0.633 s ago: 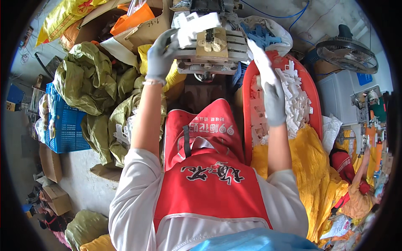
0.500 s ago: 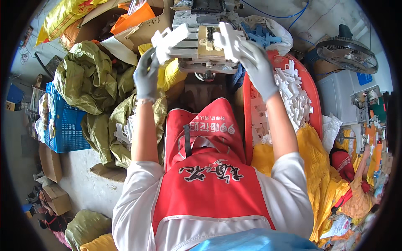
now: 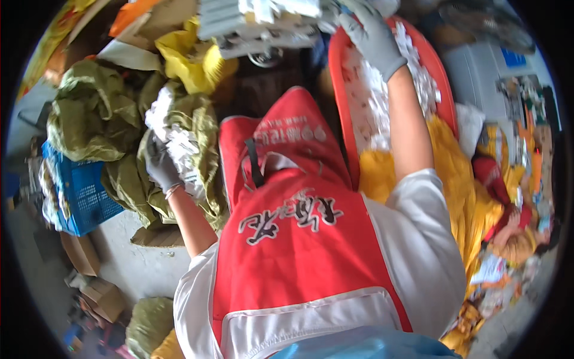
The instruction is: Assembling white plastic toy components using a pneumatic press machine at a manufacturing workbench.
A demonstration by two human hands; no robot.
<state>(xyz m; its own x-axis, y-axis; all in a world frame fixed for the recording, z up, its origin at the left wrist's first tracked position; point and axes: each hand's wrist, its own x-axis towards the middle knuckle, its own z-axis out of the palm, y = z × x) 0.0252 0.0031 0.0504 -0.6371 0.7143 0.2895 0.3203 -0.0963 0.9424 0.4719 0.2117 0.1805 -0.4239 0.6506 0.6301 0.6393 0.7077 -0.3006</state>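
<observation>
My left hand (image 3: 160,166), in a grey glove, is down at the open green sack on the left. Its fingers are closed around a white pistol-shaped plastic part (image 3: 159,113), blurred by motion. More white plastic parts (image 3: 186,158) lie in the sack beside it. Gloved in grey too, my right hand (image 3: 375,45) reaches up past the machine's right side, above the red tub (image 3: 338,90). The fingers there look spread, and nothing shows between them. A white part (image 3: 278,9) rests on the machine (image 3: 257,33) at the top edge, partly cut off.
White parts (image 3: 379,102) fill much of the red tub. Beside it lies a yellow sack (image 3: 442,155). On the left stand a blue crate (image 3: 84,197) and a crumpled green sack (image 3: 89,113). A fan (image 3: 487,24) is at upper right; another person (image 3: 508,233) sits at far right.
My left hand has come down from the machine to the green sack with a white part. My right hand has left its white part at the machine and moved rightward. The view has tilted.
</observation>
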